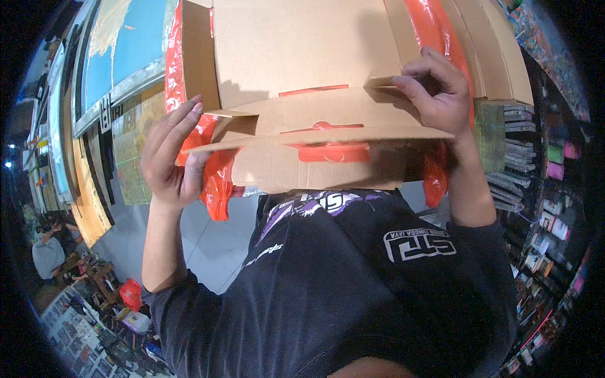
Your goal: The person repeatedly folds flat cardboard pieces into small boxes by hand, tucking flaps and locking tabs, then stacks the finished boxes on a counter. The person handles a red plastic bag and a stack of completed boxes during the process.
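Note:
A brown cardboard box (302, 50), partly folded, lies before me with its inside showing. Its near panel (271, 160) stands raised close to my shirt, with a red-edged slot and cutout along the fold. At the left end, my left hand (169, 151) has its fingers stretched out, their tips against a small side flap (236, 114); the thumb is apart, beside the panel's end. My right hand (438, 91) is closed, thumb and bent forefinger at the right small flap (381, 82). The right hand's other fingers are partly hidden.
Red plastic wrapping (217, 183) hangs beneath the box on both sides. More cardboard (495, 50) lies at the right. Framed panels (120, 57) lean at the left, a stack of dark strips (513, 157) stands at the right, and another person (49, 252) sits far left.

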`<state>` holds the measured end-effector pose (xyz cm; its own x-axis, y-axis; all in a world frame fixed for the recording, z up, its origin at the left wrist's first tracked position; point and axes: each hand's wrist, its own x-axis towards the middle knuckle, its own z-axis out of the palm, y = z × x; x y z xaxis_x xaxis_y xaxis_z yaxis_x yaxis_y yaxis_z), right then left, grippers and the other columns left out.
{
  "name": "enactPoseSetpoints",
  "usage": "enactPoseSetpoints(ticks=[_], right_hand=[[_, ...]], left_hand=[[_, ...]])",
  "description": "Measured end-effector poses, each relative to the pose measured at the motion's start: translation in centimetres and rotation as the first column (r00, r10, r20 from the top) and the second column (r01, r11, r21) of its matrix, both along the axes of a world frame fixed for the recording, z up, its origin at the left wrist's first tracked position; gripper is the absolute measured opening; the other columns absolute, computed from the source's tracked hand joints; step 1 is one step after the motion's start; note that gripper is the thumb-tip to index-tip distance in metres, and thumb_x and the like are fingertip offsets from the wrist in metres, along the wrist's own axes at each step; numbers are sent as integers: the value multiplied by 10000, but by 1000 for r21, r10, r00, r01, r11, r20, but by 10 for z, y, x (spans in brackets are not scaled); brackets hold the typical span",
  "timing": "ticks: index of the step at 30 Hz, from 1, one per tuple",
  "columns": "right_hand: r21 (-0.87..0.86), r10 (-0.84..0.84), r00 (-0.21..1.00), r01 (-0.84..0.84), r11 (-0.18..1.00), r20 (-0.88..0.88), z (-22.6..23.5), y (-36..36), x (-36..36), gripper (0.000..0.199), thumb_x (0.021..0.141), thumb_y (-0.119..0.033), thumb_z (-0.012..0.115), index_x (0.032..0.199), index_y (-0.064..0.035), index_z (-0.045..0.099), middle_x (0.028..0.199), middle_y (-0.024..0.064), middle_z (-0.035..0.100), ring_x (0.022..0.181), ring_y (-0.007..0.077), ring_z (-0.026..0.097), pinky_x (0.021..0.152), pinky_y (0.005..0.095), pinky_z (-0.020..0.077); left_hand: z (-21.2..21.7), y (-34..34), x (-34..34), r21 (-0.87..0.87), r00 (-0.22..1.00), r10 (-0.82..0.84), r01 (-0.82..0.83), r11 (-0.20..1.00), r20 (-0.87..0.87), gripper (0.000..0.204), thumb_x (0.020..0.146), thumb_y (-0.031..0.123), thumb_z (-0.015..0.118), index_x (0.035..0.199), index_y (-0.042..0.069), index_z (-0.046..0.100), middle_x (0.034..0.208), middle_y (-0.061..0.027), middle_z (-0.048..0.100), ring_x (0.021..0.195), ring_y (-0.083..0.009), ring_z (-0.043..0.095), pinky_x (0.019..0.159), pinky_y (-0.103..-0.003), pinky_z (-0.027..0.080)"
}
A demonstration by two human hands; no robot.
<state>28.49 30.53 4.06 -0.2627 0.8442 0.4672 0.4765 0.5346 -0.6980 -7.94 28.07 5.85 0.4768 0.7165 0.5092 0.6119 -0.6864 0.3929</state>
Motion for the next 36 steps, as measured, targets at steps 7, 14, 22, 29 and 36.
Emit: enactPoseSetpoints(ticks=[7,14,22,29,36], right_hand=[[-266,49,857,-213,940,-514,-14,-6,23,309,864,-256,619,1030,5,610,1087,81,584,863,144,544,728,269,431],[-230,-73,955,6,973,-286,-12,-14,9,578,746,-288,707,1215,-4,527,1251,126,511,1096,228,517,942,336,399],[-45,-115,990,112,993,-79,-2,-32,0,600,757,-208,682,1278,-5,468,1353,203,404,1224,311,436,1030,385,322],[-225,-83,839,-47,973,-537,-14,-63,-5,744,823,-233,652,1411,-45,237,1354,231,389,1251,342,405,1041,418,317],[6,-150,987,150,989,-58,-17,-50,6,804,819,-322,656,1435,-146,170,1380,288,310,1245,374,404,997,451,387]], left_hand=[[-12,1,11,-277,908,331,-259,925,256,110,818,62,633,741,-15,618,935,-170,635,884,-233,619,741,-299,455],[-31,21,50,-62,749,328,-360,931,576,174,895,134,575,933,-27,629,1050,-120,616,987,-175,569,838,-277,433],[-47,-15,52,-381,737,449,-276,883,506,362,980,249,388,1083,-58,551,1052,-122,606,968,-160,544,841,-304,422],[-37,-55,81,-304,690,452,-336,892,564,542,957,313,421,1339,-18,227,1302,-280,419,1178,-346,472,966,-419,410],[-39,-44,91,-306,657,475,-364,880,585,734,930,328,484,1403,-11,36,1372,-310,317,1230,-359,423,980,-415,403]])
